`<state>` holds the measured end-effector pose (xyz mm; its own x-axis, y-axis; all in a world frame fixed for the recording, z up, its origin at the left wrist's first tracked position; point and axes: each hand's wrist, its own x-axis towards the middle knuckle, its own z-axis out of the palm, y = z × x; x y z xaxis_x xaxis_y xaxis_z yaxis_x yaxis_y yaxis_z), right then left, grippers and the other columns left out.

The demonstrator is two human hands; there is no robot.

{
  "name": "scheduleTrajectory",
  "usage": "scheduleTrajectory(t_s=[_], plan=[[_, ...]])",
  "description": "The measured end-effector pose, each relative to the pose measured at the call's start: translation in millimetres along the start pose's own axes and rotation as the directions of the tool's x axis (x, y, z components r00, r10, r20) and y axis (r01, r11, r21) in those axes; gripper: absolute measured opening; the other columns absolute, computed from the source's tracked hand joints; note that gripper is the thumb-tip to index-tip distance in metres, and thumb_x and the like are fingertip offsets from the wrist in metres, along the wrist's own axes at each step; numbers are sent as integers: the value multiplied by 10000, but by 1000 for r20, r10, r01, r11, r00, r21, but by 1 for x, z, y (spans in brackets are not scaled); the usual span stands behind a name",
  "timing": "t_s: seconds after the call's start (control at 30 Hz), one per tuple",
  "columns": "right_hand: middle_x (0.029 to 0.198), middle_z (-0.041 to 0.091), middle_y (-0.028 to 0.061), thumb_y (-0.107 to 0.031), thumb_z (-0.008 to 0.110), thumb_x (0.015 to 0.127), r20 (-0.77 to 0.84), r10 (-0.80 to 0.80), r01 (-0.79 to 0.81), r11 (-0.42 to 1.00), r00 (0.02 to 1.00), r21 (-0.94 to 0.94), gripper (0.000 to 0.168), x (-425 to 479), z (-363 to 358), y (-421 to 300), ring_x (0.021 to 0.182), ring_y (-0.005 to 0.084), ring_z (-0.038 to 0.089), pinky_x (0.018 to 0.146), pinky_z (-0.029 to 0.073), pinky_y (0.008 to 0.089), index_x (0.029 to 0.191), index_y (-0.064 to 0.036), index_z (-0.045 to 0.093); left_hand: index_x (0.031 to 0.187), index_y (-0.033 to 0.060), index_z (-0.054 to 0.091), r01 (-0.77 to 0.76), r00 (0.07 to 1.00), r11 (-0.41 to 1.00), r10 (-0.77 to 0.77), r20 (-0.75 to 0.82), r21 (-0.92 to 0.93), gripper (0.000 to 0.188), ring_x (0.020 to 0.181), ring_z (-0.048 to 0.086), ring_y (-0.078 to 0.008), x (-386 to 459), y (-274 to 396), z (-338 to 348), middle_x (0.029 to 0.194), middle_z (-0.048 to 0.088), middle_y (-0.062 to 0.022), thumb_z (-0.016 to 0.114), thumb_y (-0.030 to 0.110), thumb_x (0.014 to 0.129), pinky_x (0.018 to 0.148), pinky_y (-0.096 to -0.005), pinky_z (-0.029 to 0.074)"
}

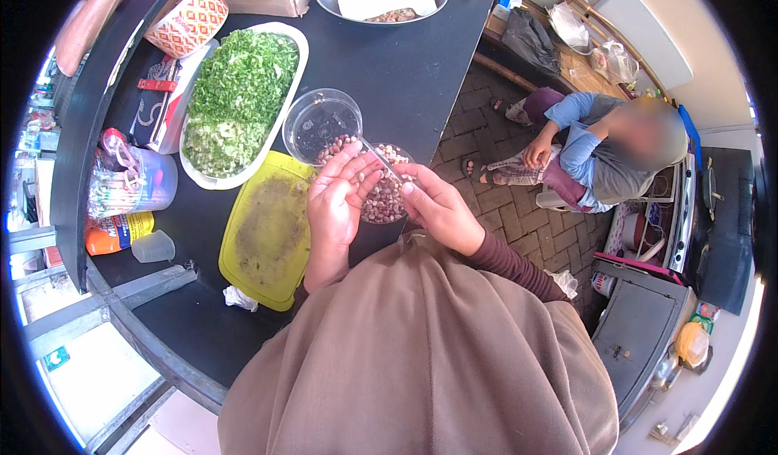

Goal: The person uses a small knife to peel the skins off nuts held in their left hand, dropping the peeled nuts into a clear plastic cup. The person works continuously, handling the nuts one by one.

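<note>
My left hand (335,203) is palm up with curled fingers, and what look like small pale pieces rest against them. In my right hand (439,203) is a slim knife (380,158), its blade slanting up toward my left fingertips. Below both hands, a round bowl (406,215) holds many small reddish-brown and whitish pieces (383,203), perhaps shallots or nuts; I cannot tell which. Just beyond my left fingers stands a clear round plastic container (317,111), with several more such pieces at its near side.
Left of my hands are a yellow-green lid (264,236) and a white tray (302,48) of chopped greens (240,90). A metal basin (322,2) stands at the far end of the black table (389,60). A seated person (583,145) is to the right.
</note>
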<state>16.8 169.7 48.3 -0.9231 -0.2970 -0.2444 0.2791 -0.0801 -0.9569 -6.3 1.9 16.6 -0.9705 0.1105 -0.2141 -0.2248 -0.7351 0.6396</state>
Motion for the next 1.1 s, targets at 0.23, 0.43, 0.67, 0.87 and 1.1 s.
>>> scheduleTrajectory(t_s=[0.23,0.43,0.67,0.87,1.1], plan=[[656,411,-51,-165,434,920,59,-42,46,997,997,-66,310,-2,2,2,589,26,375,521,329,173,1213,-63,451,1210,-80,387,20,1000,995,-18,-20,95,437,1011,557,-279,-1,0,6,1096,540,-214,322,-109,779,870,-348,478],[759,587,100,-140,484,886,51,-64,75,966,997,-247,323,-3,0,3,676,122,553,639,442,272,1185,-20,454,1195,-80,404,32,999,991,-26,-43,131,386,973,578,-254,-2,-2,5,1069,557,-203,367,-90,811,842,-320,495],[1037,586,198,-129,498,870,148,-167,213,896,975,-389,394,-7,5,-11,887,301,611,755,464,334,1239,-15,419,1139,-108,442,7,1000,988,-3,-25,157,343,872,609,-211,-1,-4,4,988,595,-193,504,-45,808,753,-273,511],[1097,563,184,-115,498,864,161,-198,249,865,967,-436,415,-7,5,-9,905,310,602,753,466,333,1257,-22,403,1105,-106,471,-9,1000,987,13,-21,159,324,846,613,-203,1,-8,-2,957,603,-178,544,-43,795,742,-265,508],[1049,584,160,-88,484,861,85,-195,213,905,977,-369,406,-6,5,-15,841,300,617,730,471,333,1258,-60,405,1060,-58,527,12,996,988,1,-87,151,267,793,621,-171,-1,-3,2,918,618,-143,551,-46,795,717,-271,523]])
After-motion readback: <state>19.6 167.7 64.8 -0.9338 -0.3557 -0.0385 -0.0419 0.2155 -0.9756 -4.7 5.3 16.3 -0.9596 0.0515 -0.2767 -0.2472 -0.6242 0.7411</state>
